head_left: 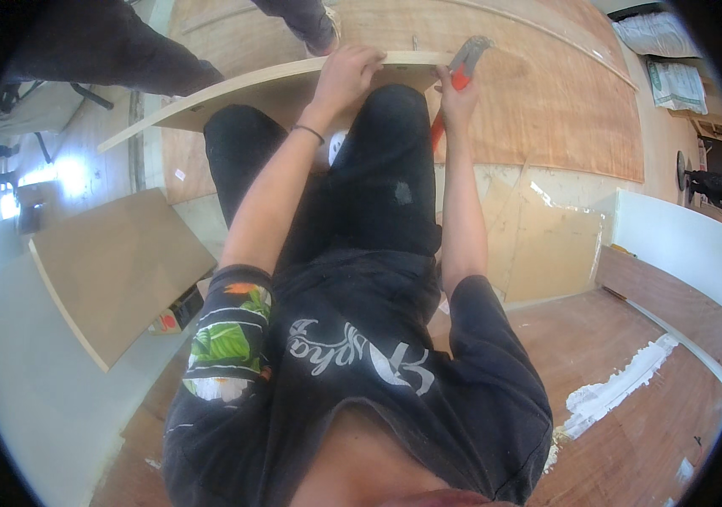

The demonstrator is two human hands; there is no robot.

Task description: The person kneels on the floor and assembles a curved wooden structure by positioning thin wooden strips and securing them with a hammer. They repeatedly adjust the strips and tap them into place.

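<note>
A long pale wooden board point(268, 74) stands on edge across my knees, its narrow top edge facing up. At that edge, my left hand point(349, 78) is closed, fingertips bent over the wood. A thin nail-like piece point(414, 42) sticks up just right of those fingers. My right hand point(458, 100) wraps around a red-handled tool point(461, 78) beside the board's right end. The tool has a grey metal head pointing away from me; whether it is a hammer or pliers I cannot tell.
Beyond the board lies a large plywood sheet point(547, 110). Another person's legs point(116, 51) are at the upper left. A brown panel point(124, 262) leans at left. White bags point(678, 86) lie at far right, above a white panel point(674, 245) and a brown strip point(674, 296).
</note>
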